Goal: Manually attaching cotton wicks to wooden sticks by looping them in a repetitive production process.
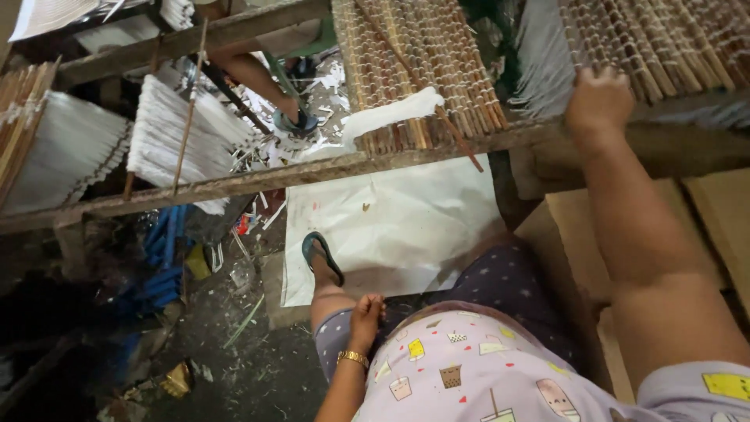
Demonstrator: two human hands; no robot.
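A cluttered workshop floor, littered with white scraps, spreads under a long wooden beam (258, 180) that carries a mat of woven brown sticks (422, 70) at its far edge. The right hand (598, 101) presses closed on the second stick mat (664, 47) at the beam's right end. The left hand (366, 312), gold bracelet (353, 358) at the wrist, rests loosely curled and empty on the knee, above a white paper sheet (391, 227) on the floor

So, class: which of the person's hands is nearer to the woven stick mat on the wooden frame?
Right. The right hand rests on the edge of the woven stick mat at the wooden beam. The left hand lies far below, on the person's knee.
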